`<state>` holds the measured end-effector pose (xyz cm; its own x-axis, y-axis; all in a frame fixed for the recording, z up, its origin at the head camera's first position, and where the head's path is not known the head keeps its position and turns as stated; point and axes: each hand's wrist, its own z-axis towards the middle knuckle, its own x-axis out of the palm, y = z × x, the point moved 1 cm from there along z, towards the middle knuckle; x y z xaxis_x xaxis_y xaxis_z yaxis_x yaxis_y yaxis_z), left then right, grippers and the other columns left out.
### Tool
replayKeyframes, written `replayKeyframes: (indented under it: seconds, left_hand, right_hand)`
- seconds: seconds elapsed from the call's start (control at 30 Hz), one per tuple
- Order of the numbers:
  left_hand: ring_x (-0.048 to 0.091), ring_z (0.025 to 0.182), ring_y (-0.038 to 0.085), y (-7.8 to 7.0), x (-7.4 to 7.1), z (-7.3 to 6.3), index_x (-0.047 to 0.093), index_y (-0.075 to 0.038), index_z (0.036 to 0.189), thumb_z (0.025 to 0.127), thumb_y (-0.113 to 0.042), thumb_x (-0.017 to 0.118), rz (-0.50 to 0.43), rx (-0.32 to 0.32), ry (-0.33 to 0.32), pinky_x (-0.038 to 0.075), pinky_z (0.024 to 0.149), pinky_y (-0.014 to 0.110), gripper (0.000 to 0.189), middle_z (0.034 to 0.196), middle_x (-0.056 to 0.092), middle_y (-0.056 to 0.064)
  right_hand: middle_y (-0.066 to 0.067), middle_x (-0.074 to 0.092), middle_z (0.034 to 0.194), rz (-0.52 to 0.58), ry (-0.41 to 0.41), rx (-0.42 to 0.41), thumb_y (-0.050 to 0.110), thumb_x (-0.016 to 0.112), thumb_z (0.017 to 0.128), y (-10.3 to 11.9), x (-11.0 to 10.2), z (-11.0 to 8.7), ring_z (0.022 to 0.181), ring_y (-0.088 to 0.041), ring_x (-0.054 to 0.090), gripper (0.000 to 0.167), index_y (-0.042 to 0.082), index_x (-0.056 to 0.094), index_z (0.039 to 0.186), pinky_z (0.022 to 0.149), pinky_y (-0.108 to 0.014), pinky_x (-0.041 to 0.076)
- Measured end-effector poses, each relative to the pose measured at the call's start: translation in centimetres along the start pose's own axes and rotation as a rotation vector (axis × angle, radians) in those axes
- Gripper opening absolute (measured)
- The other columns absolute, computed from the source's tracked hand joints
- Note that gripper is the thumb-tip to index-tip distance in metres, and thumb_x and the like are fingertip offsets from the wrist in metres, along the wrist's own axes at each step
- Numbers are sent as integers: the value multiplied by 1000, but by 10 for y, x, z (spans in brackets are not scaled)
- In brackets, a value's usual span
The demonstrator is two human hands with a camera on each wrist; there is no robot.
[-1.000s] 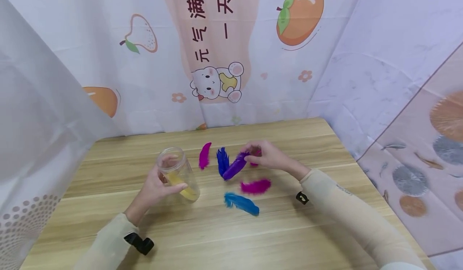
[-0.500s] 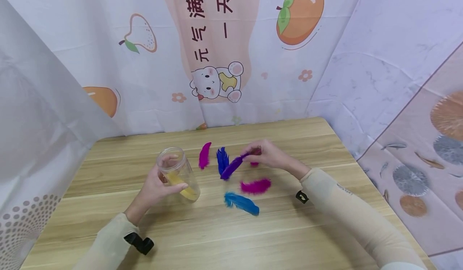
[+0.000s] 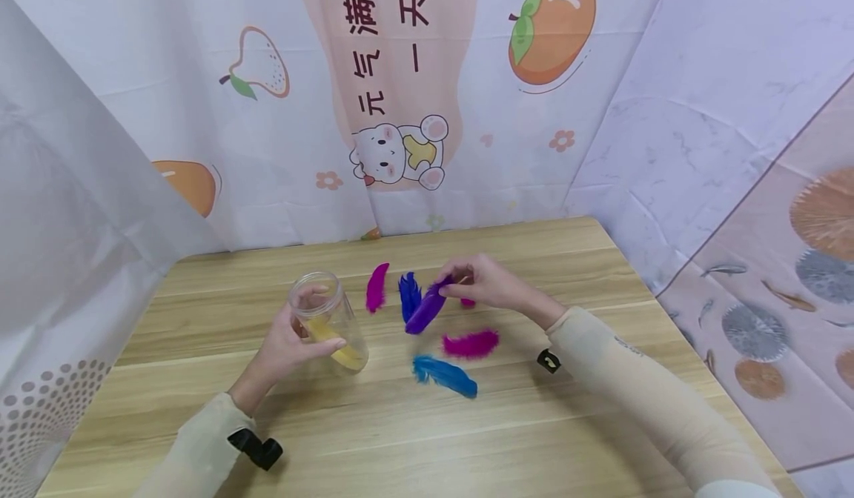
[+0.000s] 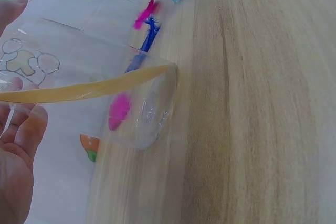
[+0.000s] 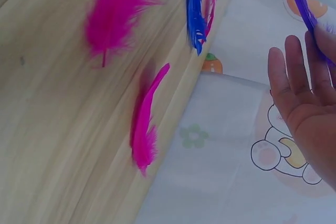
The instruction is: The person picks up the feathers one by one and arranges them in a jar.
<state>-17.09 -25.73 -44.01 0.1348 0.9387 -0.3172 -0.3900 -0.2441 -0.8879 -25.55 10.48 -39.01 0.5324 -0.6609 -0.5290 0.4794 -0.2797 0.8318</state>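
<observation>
A clear plastic jar point(image 3: 347, 320), open at the top and tilted, is gripped by my left hand point(image 3: 283, 350); in the left wrist view the thumb and fingers lie on either side of it. Inside the jar leans a yellow feather point(image 4: 84, 92). My right hand point(image 3: 487, 283) pinches a purple feather point(image 3: 427, 311) by one end, above the table. Just left of it in the head view lies a blue feather point(image 3: 409, 296), partly covered by the purple one. One magenta feather point(image 5: 144, 124) lies under the right hand, mostly hidden in the head view.
On the wooden table point(image 3: 373, 439) lie another magenta feather point(image 3: 376, 287) between jar and blue feather, a magenta feather point(image 3: 471, 344) nearer me, and a light blue feather point(image 3: 445, 376). A printed curtain point(image 3: 280, 150) hangs along the back edge.
The purple feather has turned in my right fingers and its free end has shifted slightly left. My right hand has moved a little left. The left hand and jar have stayed put.
</observation>
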Motion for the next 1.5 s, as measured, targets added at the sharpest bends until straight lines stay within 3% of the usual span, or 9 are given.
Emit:
replayKeyframes:
  seconds: [0.23, 0.63, 0.8, 1.23, 1.5]
  left_hand:
    - [62, 113, 29, 2, 0, 0, 44, -6, 141, 72, 9, 86, -10, 9, 5, 58, 81, 31, 82, 128, 57, 12]
    - [62, 111, 19, 0, 0, 0, 43, -6, 142, 73, 8, 86, -1, 3, 4, 57, 82, 30, 82, 128, 57, 13]
    - [62, 111, 15, -1, 1, 0, 42, -5, 142, 73, 9, 85, -10, 11, 8, 57, 82, 30, 82, 128, 56, 13]
    - [63, 110, 17, -1, 1, 0, 42, -4, 141, 73, 11, 84, -37, 4, 7, 58, 84, 32, 82, 125, 56, 13]
    - [64, 109, 20, -1, 2, 0, 41, -2, 141, 72, 14, 83, -57, 24, 9, 58, 84, 32, 83, 125, 57, 15]
  right_hand:
    - [-4, 72, 105, 25, -2, -28, 2, 71, 94, 8, 2, 6, 93, -19, 71, 17, 5, 72, 110, 83, -32, 59]
    - [-13, 69, 103, 187, -9, -85, -8, 71, 90, 33, 9, 18, 94, -26, 73, 14, -1, 70, 102, 81, -38, 60]
    - [-12, 68, 105, 164, -10, -111, -7, 69, 92, 43, 10, 21, 94, -25, 71, 14, 1, 68, 103, 82, -38, 60]
    - [-14, 62, 114, 194, -23, -143, -7, 65, 93, 70, 16, 38, 101, -27, 65, 34, 0, 59, 125, 84, -37, 60]
    - [-14, 63, 118, 147, -26, -231, -6, 61, 97, 82, 21, 48, 106, -22, 66, 47, 1, 53, 143, 89, -36, 58]
